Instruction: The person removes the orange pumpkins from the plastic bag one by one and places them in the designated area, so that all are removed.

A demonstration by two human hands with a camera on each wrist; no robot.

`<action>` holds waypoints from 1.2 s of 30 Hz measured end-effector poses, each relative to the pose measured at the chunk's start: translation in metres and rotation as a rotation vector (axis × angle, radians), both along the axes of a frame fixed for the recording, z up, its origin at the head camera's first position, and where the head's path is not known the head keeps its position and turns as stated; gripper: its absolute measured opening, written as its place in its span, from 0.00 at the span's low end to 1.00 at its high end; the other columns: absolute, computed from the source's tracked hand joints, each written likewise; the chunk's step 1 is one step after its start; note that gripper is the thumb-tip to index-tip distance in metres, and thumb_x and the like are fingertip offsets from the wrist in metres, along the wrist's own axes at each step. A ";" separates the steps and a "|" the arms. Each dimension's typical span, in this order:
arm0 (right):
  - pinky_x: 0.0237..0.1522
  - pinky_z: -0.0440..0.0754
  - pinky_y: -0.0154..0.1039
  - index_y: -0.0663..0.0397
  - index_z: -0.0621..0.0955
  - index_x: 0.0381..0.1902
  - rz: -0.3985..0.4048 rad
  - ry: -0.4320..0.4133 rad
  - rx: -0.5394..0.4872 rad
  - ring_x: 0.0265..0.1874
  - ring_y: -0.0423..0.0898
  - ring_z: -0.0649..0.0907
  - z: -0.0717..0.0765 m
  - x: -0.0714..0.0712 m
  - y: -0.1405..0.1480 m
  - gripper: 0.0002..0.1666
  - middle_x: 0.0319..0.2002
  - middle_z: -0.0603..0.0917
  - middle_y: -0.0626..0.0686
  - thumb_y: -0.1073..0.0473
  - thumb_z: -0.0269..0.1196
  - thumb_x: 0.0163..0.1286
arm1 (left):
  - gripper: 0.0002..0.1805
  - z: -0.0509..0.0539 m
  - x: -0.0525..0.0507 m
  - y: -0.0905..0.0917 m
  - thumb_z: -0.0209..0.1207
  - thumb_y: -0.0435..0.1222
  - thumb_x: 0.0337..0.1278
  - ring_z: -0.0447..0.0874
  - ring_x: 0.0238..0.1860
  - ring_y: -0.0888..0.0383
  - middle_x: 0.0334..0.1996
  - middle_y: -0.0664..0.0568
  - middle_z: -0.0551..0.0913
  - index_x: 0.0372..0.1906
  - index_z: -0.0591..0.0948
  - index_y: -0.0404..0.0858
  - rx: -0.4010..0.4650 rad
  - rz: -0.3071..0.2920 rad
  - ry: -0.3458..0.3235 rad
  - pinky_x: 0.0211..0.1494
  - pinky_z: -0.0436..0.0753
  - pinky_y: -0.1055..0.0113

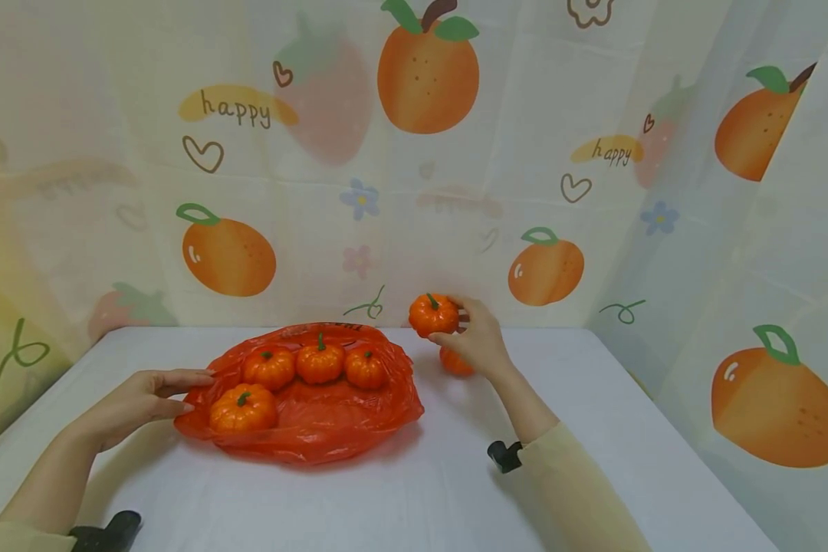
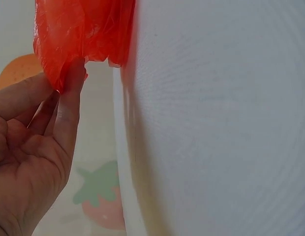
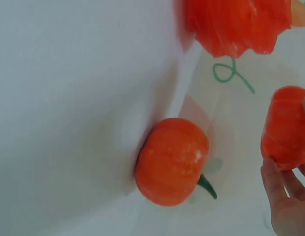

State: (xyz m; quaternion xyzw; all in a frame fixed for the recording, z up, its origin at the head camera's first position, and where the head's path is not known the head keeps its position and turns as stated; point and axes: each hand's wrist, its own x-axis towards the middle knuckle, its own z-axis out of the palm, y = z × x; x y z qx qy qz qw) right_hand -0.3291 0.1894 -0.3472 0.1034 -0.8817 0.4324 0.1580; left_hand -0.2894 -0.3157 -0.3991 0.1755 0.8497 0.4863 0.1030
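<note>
In front of you: worktop (image 1: 448, 491), white. Facing you behind it: pale backdrop (image 1: 441, 261), printed with oranges (image 1: 428, 80), strawberries (image 1: 327, 100), flowers (image 1: 362, 199), "happy" lettering (image 1: 236, 106).

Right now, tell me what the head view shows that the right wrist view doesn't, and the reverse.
Only the head view shows the left hand pinching the rim of the red bag, the four bagged pumpkins, and the green stem on top of the held pumpkin.

Only the right wrist view shows the loose pumpkin's stem.

Both show the right hand gripping the held pumpkin, part of the red bag, the white table and the loose pumpkin, partly hidden in the head view.
</note>
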 end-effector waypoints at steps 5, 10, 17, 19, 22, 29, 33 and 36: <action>0.62 0.80 0.53 0.53 0.70 0.69 -0.022 -0.004 -0.006 0.60 0.56 0.77 0.002 0.000 0.014 0.43 0.64 0.74 0.56 0.54 0.73 0.58 | 0.25 0.000 0.000 0.000 0.61 0.33 0.61 0.67 0.51 0.93 0.55 0.79 0.78 0.63 0.76 0.33 -0.002 0.008 -0.003 0.48 0.82 0.76; 0.62 0.80 0.52 0.53 0.69 0.70 -0.058 -0.004 0.006 0.60 0.56 0.77 0.000 0.000 0.027 0.44 0.63 0.74 0.57 0.53 0.74 0.58 | 0.24 0.001 0.001 0.000 0.60 0.33 0.61 0.68 0.51 0.92 0.57 0.74 0.79 0.63 0.78 0.35 0.004 0.006 -0.004 0.48 0.82 0.76; 0.62 0.80 0.51 0.50 0.69 0.70 -0.096 -0.024 -0.004 0.61 0.55 0.76 -0.005 -0.002 0.042 0.44 0.64 0.73 0.56 0.52 0.73 0.58 | 0.24 0.001 0.000 0.000 0.60 0.33 0.61 0.68 0.51 0.92 0.55 0.78 0.78 0.63 0.78 0.35 0.016 -0.003 -0.015 0.48 0.82 0.76; 0.62 0.80 0.51 0.51 0.69 0.70 -0.103 -0.024 -0.012 0.61 0.55 0.76 -0.006 -0.003 0.046 0.44 0.64 0.73 0.56 0.52 0.73 0.58 | 0.24 0.001 0.000 0.000 0.60 0.33 0.61 0.68 0.50 0.92 0.54 0.79 0.78 0.63 0.77 0.35 0.014 -0.004 -0.023 0.48 0.83 0.76; 0.62 0.80 0.51 0.52 0.69 0.70 -0.118 -0.019 -0.017 0.60 0.56 0.76 -0.007 -0.002 0.051 0.43 0.64 0.74 0.57 0.53 0.73 0.58 | 0.24 0.001 0.000 0.000 0.60 0.33 0.62 0.68 0.50 0.92 0.54 0.81 0.77 0.63 0.77 0.34 0.010 -0.006 -0.036 0.48 0.83 0.75; 0.60 0.81 0.52 0.58 0.70 0.69 -0.157 0.043 -0.030 0.59 0.59 0.78 -0.008 -0.004 0.065 0.44 0.64 0.74 0.61 0.55 0.75 0.57 | 0.24 0.001 -0.001 0.000 0.60 0.33 0.61 0.68 0.50 0.92 0.56 0.76 0.78 0.63 0.78 0.38 0.007 -0.003 -0.036 0.48 0.83 0.76; 0.60 0.81 0.53 0.59 0.70 0.69 -0.179 0.053 -0.038 0.58 0.60 0.78 -0.010 -0.004 0.073 0.45 0.65 0.73 0.62 0.56 0.75 0.56 | 0.25 0.000 -0.001 -0.001 0.60 0.33 0.61 0.68 0.50 0.92 0.54 0.80 0.78 0.64 0.76 0.33 0.010 -0.008 -0.021 0.48 0.82 0.77; 0.60 0.81 0.53 0.59 0.69 0.69 -0.199 0.046 -0.038 0.58 0.61 0.78 -0.011 -0.004 0.078 0.45 0.65 0.73 0.62 0.57 0.75 0.56 | 0.24 0.000 -0.001 -0.001 0.60 0.33 0.62 0.68 0.51 0.92 0.54 0.81 0.77 0.63 0.76 0.33 0.009 -0.008 -0.019 0.48 0.82 0.77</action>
